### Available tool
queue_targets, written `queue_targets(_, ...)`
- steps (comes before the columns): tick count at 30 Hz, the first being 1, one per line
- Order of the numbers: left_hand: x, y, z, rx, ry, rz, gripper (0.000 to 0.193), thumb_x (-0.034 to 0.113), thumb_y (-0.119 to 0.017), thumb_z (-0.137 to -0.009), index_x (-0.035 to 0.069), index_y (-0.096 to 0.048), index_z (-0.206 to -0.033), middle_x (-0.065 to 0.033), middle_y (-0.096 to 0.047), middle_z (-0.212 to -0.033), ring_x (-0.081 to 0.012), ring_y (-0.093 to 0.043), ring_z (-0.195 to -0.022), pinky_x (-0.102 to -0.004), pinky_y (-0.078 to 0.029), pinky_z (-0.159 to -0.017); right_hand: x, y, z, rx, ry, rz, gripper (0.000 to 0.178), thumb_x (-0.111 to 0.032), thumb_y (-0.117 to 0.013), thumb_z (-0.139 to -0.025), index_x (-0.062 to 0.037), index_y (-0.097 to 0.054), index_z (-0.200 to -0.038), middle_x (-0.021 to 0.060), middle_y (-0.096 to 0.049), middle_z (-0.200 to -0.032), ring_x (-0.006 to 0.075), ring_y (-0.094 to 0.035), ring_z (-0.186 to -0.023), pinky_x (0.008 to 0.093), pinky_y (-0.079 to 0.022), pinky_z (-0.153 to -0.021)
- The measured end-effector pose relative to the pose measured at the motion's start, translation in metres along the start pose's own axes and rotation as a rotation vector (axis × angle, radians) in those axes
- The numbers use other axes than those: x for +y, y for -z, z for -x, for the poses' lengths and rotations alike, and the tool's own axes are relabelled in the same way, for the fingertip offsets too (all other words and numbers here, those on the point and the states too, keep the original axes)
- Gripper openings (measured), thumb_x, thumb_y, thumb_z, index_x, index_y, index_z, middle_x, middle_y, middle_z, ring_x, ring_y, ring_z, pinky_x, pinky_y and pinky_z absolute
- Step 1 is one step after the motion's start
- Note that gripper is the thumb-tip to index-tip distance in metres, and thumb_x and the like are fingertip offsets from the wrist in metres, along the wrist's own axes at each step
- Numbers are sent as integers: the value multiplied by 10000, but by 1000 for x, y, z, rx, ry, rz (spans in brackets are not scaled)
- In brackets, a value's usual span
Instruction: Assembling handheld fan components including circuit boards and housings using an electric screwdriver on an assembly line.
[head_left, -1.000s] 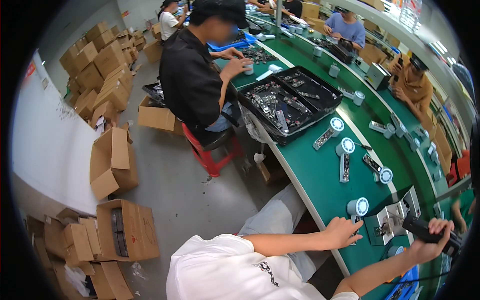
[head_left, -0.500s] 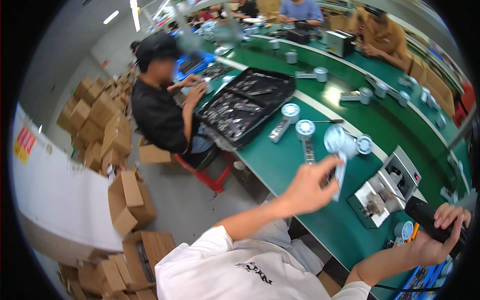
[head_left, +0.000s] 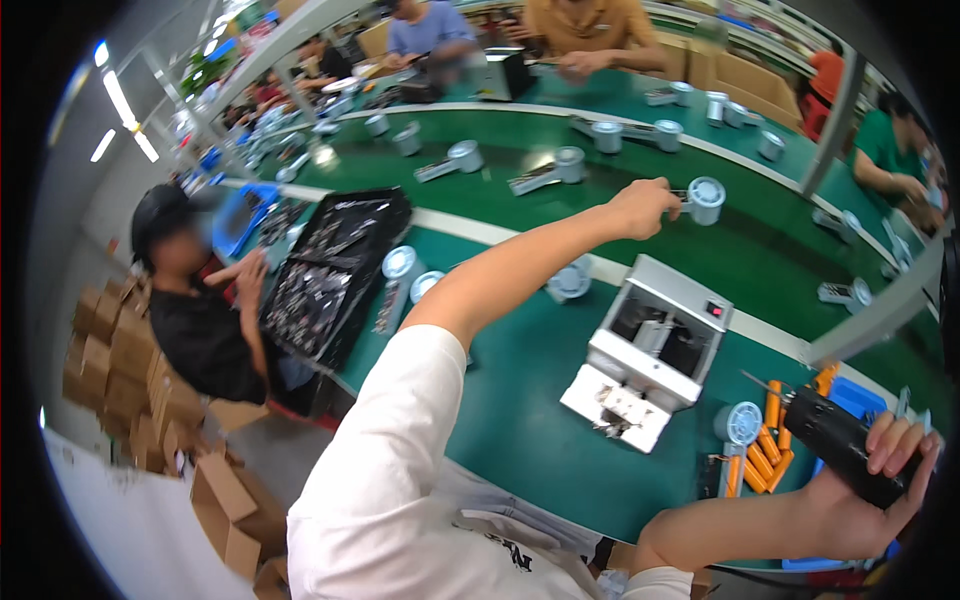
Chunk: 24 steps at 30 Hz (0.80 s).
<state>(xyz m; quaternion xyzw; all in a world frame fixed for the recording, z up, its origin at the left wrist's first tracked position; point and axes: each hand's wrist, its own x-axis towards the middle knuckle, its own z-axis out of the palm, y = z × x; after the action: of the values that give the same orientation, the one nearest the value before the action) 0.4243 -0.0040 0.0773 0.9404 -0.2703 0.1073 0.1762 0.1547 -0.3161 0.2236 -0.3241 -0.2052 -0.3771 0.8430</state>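
Observation:
My left arm stretches out over the dark green belt. At its end my left hand (head_left: 645,208) is closed on the handle of a light-blue handheld fan (head_left: 706,200) with a round, vented head. Its fingers hide most of the handle. Low on the right, my right hand (head_left: 885,475) grips a black electric screwdriver (head_left: 835,440), whose thin bit points up and left. Just left of that tool another light-blue fan (head_left: 741,424) lies on the table beside several orange cylindrical batteries (head_left: 768,455). Between my arms stands a grey screw feeder (head_left: 665,335) with a white front.
More fans lie near my left sleeve, one (head_left: 400,265) beside a black parts tray (head_left: 340,260). Several fans, such as this one (head_left: 452,160), rest on the belt. A co-worker in black (head_left: 215,300) sits at left; others work across. A metal post (head_left: 840,120) rises at right.
My left hand has carried the fan away from the near table, out over the belt. My view has swung right. My right hand still holds the screwdriver.

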Motion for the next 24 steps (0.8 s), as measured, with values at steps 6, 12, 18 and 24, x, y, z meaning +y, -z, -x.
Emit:
queue_targets(6, -34, -68, -47, -160, -220, 79, 261, -85, -575, -702, 86, -665, -878, -155, -614, -1077, -388, -610, -1013, -474, -502, -875, 8, -16, 2, -54, 5, 107, 133, -116, -508, -980, 7, -470, -1008, 41, -382, -733, 103, -358, -608, 261, -322, -626)
queue_targets(12, -53, -12, -27, 92, -227, 199, 225, 21, -639, -666, 42, -650, -890, -157, -690, -982, -386, -631, -1006, -448, -494, -912, 10, -15, -1, -94, -15, 103, 107, -82, -499, -969, -6, -434, -1007, 44, -381, -730, 110, -363, -605, 264, -327, -652)
queue_targets(18, -140, 41, 38, 281, 436, -303, 346, 243, -731, -800, 63, -621, -1074, -205, -680, -1024, -396, -622, -1016, -514, -511, -874, 9, -41, 2, -18, -53, 195, 206, -253, -529, -957, -53, -547, -909, 58, -427, -624, 181, -405, -486, 341, -364, -533)
queue_targets(24, -147, 44, 67, -77, 631, -298, 246, 237, -696, -863, 53, -721, -1024, -230, -689, -1086, -391, -663, -1058, -497, -552, -894, 11, -62, 20, -56, -25, 192, 167, -201, -541, -968, -53, -483, -918, 61, -418, -600, 175, -409, -470, 306, -349, -475)
